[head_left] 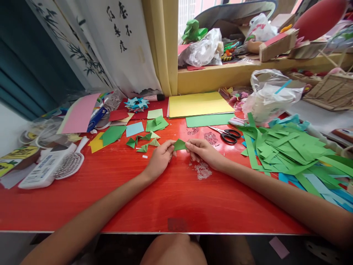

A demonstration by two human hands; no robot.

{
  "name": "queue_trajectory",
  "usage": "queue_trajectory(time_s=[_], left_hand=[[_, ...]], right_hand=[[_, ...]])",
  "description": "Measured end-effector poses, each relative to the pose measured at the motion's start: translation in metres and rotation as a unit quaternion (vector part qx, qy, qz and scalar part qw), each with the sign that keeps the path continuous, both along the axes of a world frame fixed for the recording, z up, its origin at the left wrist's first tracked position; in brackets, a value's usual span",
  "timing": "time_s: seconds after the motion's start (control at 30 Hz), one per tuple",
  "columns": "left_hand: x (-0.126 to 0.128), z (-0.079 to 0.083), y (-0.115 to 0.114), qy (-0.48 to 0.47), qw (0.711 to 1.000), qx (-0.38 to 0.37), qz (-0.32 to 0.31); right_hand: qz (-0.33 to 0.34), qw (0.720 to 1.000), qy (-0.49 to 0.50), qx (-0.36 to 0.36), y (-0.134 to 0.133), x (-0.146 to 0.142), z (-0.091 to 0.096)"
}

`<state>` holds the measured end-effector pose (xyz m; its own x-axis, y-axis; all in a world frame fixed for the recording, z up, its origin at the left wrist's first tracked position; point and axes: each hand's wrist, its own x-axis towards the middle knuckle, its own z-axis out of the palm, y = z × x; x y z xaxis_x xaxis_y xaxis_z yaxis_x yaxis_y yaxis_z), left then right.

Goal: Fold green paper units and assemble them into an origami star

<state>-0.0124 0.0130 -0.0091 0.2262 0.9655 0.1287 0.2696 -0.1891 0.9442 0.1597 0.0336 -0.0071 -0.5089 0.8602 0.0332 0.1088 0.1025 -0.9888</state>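
Note:
A small folded green paper triangle (179, 145) is pinched between both my hands above the red table (154, 198). My left hand (161, 158) grips its left side with closed fingers. My right hand (202, 151) holds its right side, fingers curled. Just beyond my left hand lie several finished green folded triangles (143, 141). Black-handled scissors (227, 134) lie just beyond my right hand.
A heap of green and blue paper strips (289, 151) fills the right side. A yellow paper stack (198, 104) and green sheet (209, 120) lie at the back. A white hairbrush (70, 162), a pink sheet (79, 112) and clutter sit left.

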Motion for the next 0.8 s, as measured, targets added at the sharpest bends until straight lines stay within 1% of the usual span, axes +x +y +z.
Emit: queue_trajectory(time_s=[0.17, 0.27, 0.37, 0.57, 0.7, 0.8], left_hand=[[-0.0015, -0.003, 0.0033, -0.026, 0.999, -0.032, 0.002], [-0.0012, -0.0014, 0.0042, -0.067, 0.997, -0.044, 0.016], [-0.0008, 0.0002, 0.0042, -0.092, 0.995, -0.046, 0.017], [-0.0015, 0.0015, 0.0041, -0.064, 0.997, 0.0, 0.031], [-0.0018, 0.0023, 0.004, -0.041, 0.999, 0.006, 0.023], [-0.0013, 0.0028, 0.0037, -0.04, 0.999, 0.007, 0.025]], right_hand=[[-0.023, 0.999, 0.047, 0.006, 0.0028, -0.0019, -0.0057], [-0.034, 0.996, 0.085, 0.001, 0.0035, -0.0018, -0.0072], [-0.03, 0.996, 0.084, -0.007, 0.003, -0.002, -0.0061], [-0.014, 0.995, 0.08, -0.05, 0.0026, -0.0033, -0.0034], [-0.021, 0.994, 0.099, -0.042, 0.002, -0.0036, -0.0039], [-0.028, 0.993, 0.113, -0.029, 0.0016, -0.0037, -0.0049]])
